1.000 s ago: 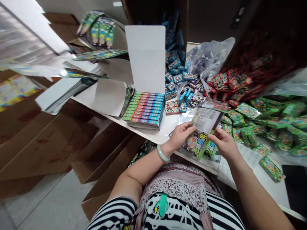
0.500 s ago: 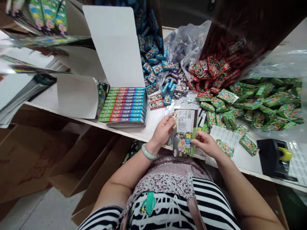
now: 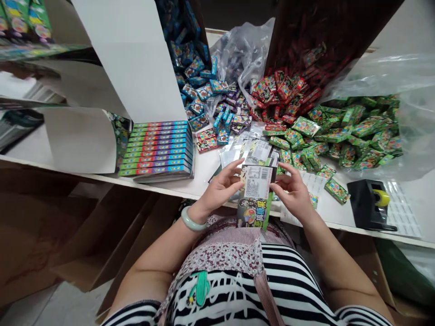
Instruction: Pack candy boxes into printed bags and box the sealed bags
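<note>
A flat printed packet [image 3: 254, 194] with a white label at its top stands near my body at the table's front edge. My left hand [image 3: 224, 184] grips its left side between thumb and fingers. On the opposite side my right hand [image 3: 288, 188] pinches the packet's upper right edge. Behind it lie more printed packets [image 3: 260, 149] with clear plastic. Small green boxes [image 3: 360, 131], red boxes [image 3: 288, 90] and blue boxes [image 3: 193, 68] are heaped beyond my hands, with a few purple ones among them.
An open display box [image 3: 156, 147] holds a row of colourful packs, its white lid [image 3: 132, 59] raised. A black tape dispenser [image 3: 367, 203] and label sheets [image 3: 404, 208] are at the right. Clear plastic bags [image 3: 241, 50] lie behind. Cardboard boxes [image 3: 30, 235] stand below the table.
The view has shifted, so the table items appear further left. My right hand has moved up from the packet's lower right side to its upper edge, and the packet sits slightly lower.
</note>
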The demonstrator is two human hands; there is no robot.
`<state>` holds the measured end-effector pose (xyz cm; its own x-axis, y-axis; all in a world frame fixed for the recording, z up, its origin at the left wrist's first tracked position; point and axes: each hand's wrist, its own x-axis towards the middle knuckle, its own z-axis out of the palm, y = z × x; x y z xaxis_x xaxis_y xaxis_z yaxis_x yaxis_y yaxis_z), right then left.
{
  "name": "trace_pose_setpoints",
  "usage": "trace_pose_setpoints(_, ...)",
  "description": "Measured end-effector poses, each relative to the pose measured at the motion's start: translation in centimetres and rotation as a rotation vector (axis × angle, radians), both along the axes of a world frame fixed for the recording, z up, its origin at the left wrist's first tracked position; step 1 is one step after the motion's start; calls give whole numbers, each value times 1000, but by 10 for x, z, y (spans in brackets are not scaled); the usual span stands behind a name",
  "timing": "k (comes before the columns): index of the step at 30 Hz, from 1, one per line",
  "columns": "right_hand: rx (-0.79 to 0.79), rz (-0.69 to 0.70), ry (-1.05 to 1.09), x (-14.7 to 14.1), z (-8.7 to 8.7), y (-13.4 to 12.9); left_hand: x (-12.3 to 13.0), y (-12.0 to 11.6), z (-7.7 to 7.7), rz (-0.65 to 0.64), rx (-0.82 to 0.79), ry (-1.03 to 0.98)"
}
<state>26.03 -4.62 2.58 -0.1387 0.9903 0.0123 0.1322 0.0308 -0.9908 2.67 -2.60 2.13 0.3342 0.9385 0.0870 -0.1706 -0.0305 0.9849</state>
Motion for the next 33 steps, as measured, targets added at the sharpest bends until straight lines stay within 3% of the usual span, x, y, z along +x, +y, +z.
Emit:
trace_pose_setpoints(5, 41, 138, -53, 3, 10, -8, -3, -7, 7, -14, 6, 58)
trace_pose_setpoints(10, 176, 53, -149, 3, 28, 3, 6, -6, 22, 162, 126, 69)
trace_pose_setpoints(12, 204, 43, -124, 1, 34, 10, 11, -3, 30, 175, 114, 60)
trace_pose_setpoints(17, 45, 29, 32, -2, 40, 19, 15, 1, 40, 116, -2, 18)
trace_pose_setpoints(25, 186, 143, -149, -2, 49, 21, 9, 3, 43, 95, 147, 49)
trace_pose_setpoints(33, 46, 175, -102, -13, 66, 37, 14, 15, 58, 112, 10, 102)
